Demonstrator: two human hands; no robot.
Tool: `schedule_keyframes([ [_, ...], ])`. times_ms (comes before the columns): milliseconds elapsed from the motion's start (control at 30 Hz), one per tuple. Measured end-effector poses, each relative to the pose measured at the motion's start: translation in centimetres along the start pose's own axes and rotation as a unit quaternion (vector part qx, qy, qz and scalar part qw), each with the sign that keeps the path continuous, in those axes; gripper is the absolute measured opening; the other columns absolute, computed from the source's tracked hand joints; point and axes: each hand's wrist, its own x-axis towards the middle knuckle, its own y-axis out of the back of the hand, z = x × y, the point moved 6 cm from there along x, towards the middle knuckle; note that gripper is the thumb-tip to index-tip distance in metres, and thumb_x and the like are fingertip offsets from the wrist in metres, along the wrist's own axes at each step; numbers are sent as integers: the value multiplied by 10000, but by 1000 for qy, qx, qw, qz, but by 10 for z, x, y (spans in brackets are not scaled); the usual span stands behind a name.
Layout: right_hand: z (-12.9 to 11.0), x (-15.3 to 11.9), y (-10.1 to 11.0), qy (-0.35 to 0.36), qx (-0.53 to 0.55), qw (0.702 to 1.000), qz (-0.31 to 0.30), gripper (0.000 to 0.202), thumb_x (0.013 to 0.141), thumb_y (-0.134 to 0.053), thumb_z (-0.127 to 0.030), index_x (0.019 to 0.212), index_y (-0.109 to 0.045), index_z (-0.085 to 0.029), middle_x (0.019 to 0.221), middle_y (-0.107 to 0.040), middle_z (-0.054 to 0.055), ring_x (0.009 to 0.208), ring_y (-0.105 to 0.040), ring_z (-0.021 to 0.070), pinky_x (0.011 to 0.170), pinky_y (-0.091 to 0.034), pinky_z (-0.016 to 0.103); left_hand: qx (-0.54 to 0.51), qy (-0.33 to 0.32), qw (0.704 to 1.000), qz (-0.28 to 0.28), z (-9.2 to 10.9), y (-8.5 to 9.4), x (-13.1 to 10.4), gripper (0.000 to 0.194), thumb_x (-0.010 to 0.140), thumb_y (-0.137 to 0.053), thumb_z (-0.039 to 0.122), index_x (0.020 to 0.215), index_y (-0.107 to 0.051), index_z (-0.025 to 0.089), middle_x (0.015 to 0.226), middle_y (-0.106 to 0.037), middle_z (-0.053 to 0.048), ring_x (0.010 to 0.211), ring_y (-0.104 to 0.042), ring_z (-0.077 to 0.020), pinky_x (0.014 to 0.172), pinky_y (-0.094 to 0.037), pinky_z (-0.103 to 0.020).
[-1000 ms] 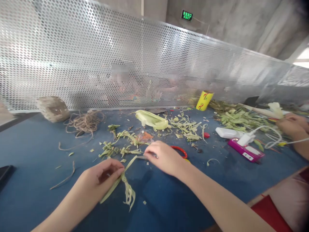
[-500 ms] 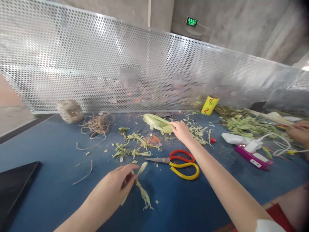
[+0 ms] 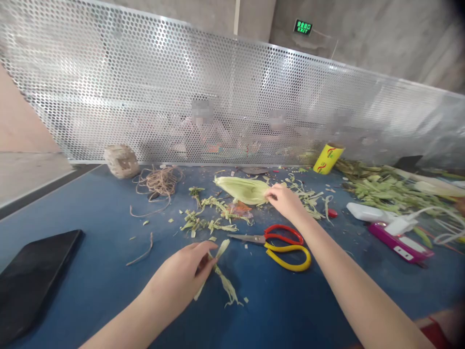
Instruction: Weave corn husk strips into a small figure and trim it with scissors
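Observation:
My left hand (image 3: 194, 266) pinches a small knotted piece of corn husk (image 3: 225, 283), whose frayed strips hang over the blue table. Farther off, my right hand (image 3: 285, 198) grips the right end of a broad pale green corn husk (image 3: 242, 189). Between my two hands lie scissors (image 3: 271, 242) with one red and one yellow handle, blades pointing left. Just beyond the blades, several small knotted husk pieces (image 3: 203, 220) rest on the table, near an orange scrap (image 3: 240, 209).
A black tablet-like slab (image 3: 36, 281) lies at left. Twine (image 3: 160, 182) sits by a rough block (image 3: 121, 161). At right are a yellow roll (image 3: 329, 158), a purple power strip (image 3: 399, 242) with white cables and a husk pile (image 3: 381, 189). A perforated metal screen (image 3: 225, 97) stands behind.
The view has shifted, so the table's contents appear farther right. The broad husk held by my right hand now lies flatter and more spread. My left hand keeps its hold.

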Motion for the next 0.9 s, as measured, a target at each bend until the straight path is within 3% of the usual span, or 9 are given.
schedule_keyframes([
  [100,3,0,7,-3,38,999,26,135,758,-494,-161,746,-629,-156,887,-602,87,731,-574,167,691,-425,279,14,-38,998,52,2,6,0,310,819,-394,328,1029,-610,255,979,-623,-70,864,-592,-217,768,-465,-316],
  [200,6,1,6,-13,79,996,30,127,749,-481,-156,735,-607,-170,728,-624,52,652,-586,166,644,-442,279,53,-86,986,130,4,18,1,320,786,-464,362,1044,-625,262,1106,-558,-90,1057,-492,-278,904,-400,-414],
  [333,15,3,-1,-44,142,988,37,155,784,-424,-179,773,-579,-176,592,-616,27,525,-592,152,564,-463,267,59,-82,980,172,4,33,5,342,775,-485,394,1046,-617,234,1101,-556,-95,1057,-481,-281,923,-380,-441],
  [533,23,5,1,-70,188,979,44,193,794,-403,-246,812,-566,-144,573,-617,38,448,-568,144,498,-451,261,55,-87,981,163,16,35,8,289,794,-464,388,969,-631,229,1088,-567,-79,1025,-506,-249,917,-378,-391],
  [667,15,3,9,-35,187,981,28,145,733,-510,-257,765,-600,-148,689,-648,55,601,-591,159,589,-441,265,33,-117,983,135,36,33,19,261,797,-464,351,919,-636,198,1001,-607,-82,964,-538,-235,892,-382,-368],
  [833,0,-1,14,12,188,982,2,151,727,-536,-260,741,-648,-160,695,-636,37,621,-551,147,591,-413,255,-61,-129,985,99,73,22,68,237,780,-508,336,914,-617,174,905,-636,-72,829,-578,-207,739,-439,-306],
  [900,-5,0,16,30,181,983,3,124,710,-564,-244,713,-658,-165,738,-630,42,654,-535,148,611,-403,256,-69,-114,987,94,83,9,96,340,764,-532,383,989,-582,133,890,-642,-88,786,-590,-206,690,-457,-302],
])
